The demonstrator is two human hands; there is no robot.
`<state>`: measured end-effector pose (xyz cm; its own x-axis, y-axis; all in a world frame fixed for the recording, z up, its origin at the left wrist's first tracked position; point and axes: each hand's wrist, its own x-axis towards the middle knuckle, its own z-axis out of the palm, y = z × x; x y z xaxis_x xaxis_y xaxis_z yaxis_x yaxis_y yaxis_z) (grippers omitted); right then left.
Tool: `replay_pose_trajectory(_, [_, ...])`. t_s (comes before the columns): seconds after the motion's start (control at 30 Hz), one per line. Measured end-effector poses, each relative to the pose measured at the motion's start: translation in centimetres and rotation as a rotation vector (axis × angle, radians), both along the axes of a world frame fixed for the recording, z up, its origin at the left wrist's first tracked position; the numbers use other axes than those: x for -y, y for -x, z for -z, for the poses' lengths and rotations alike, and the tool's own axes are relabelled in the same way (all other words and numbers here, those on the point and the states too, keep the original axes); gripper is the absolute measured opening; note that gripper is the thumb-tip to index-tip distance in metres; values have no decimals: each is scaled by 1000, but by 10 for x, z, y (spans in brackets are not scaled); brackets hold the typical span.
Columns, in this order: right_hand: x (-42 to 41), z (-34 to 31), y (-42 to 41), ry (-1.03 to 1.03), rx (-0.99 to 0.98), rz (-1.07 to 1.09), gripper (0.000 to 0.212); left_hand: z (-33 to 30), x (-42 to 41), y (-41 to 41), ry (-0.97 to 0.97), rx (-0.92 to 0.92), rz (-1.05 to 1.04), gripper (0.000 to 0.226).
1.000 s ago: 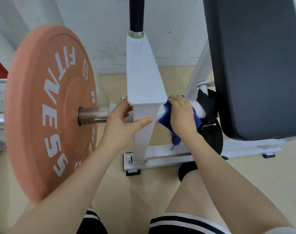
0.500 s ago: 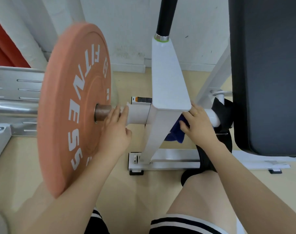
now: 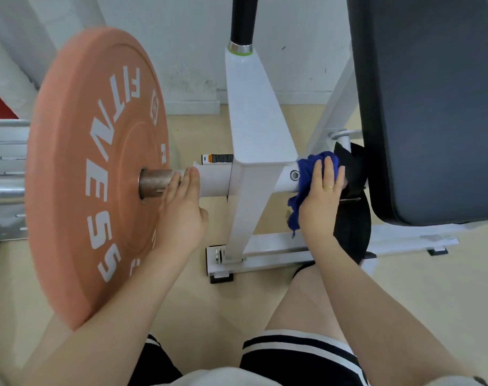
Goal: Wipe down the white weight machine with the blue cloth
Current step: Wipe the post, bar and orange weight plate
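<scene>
Blue cloth (image 3: 306, 176) is wrapped over the machine's (image 3: 254, 112) white crossbar, just right of the upright post, pressed there by the right hand (image 3: 322, 201) with fingers curled over it. Left hand (image 3: 181, 210) rests straight-fingered on the bar beside the orange plate (image 3: 78, 174).

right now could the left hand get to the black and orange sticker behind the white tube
Probably not directly. The left hand rests on the near side of the white tube, and the sticker sits behind it, so it would have to go over the tube.
</scene>
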<state>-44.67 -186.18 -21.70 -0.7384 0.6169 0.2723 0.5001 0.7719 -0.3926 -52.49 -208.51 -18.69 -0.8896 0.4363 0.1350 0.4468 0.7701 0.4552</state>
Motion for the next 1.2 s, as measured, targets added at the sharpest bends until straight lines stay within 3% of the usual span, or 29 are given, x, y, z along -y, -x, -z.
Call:
replay_pose_trajectory(0.17, [-13, -2, -8, -154, 116, -212, 92, 0, 0, 2, 20, 1, 7, 73])
replay_pose_trajectory(0.37, [-5, -9, -8, 24, 26, 42, 84, 1, 3, 3, 8, 32, 26, 73])
replay_pose_trajectory(0.47, [6, -29, -10, 113, -70, -91, 52, 1, 3, 4, -66, 93, 47, 72])
replay_pose_trajectory(0.53, [22, -50, -26, 248, -151, -129, 39, -2, 3, 3, -144, 163, 40, 72])
replay_pose_trajectory(0.63, [58, -69, -56, 442, -323, -15, 40, -8, 5, -2, -275, 211, 31, 68])
replay_pose_trajectory(0.73, [100, -76, -70, 394, -436, -39, 38, -5, 5, -3, -478, 258, -72, 56])
replay_pose_trajectory(0.9, [181, -73, -39, 229, -493, -333, 35, -11, 10, 1, -951, 616, -203, 28])
replay_pose_trajectory(0.93, [189, -69, -28, 206, -475, -340, 36, -14, 11, 0, -997, 650, -199, 23])
replay_pose_trajectory(1.07, [201, -58, 37, 16, -341, -189, 46, -21, 13, 8, -1107, 782, -340, 40])
replay_pose_trajectory(1.13, [192, -60, 63, -141, -125, -124, 49, -23, 9, 14, -1163, 857, -420, 36])
replay_pose_trajectory(1.2, [176, -53, 81, -94, 132, -128, 52, -22, 7, 14, -1149, 881, -389, 40])
